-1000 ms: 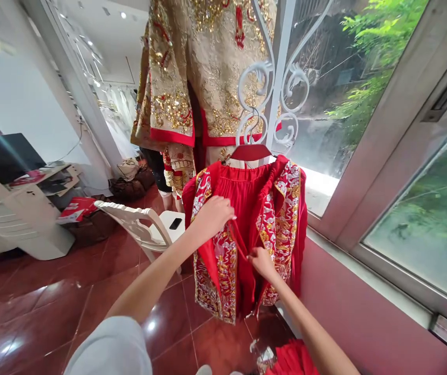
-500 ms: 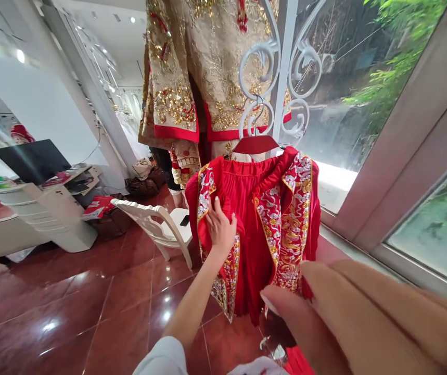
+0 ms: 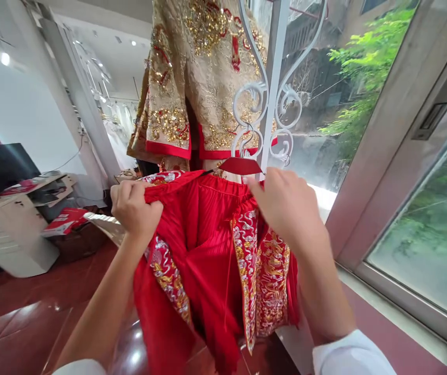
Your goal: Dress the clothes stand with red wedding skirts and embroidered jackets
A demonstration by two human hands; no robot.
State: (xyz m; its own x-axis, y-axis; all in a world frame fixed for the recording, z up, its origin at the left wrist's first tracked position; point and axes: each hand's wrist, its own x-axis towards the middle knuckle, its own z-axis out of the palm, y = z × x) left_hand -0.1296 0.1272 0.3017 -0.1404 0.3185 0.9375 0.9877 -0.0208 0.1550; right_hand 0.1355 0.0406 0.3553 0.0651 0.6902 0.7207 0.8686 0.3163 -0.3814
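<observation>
A red pleated skirt (image 3: 207,245) with gold and silver embroidered panels hangs from a red hanger (image 3: 240,165) hooked on a white scrolled metal stand (image 3: 270,99). My left hand (image 3: 134,207) is closed in a fist on the skirt's waistband at its left end and pulls it outward. At the waistband's right end, just under the hanger, my right hand (image 3: 285,205) grips the fabric; its fingertips are hidden behind the cloth. A gold embroidered robe (image 3: 192,78) with red trim hangs above and behind the skirt.
A large window (image 3: 422,208) with a wide sill runs along the right. At the left stand a white desk (image 3: 8,224) with a dark monitor (image 3: 0,166) and red papers. A white plastic chair (image 3: 104,224) shows partly behind my left arm. The floor is glossy red tile.
Both hands have risen from the skirt's front panels to its waistband. The left hand now pulls the waistband out to the left, and the right hand came back from near the camera.
</observation>
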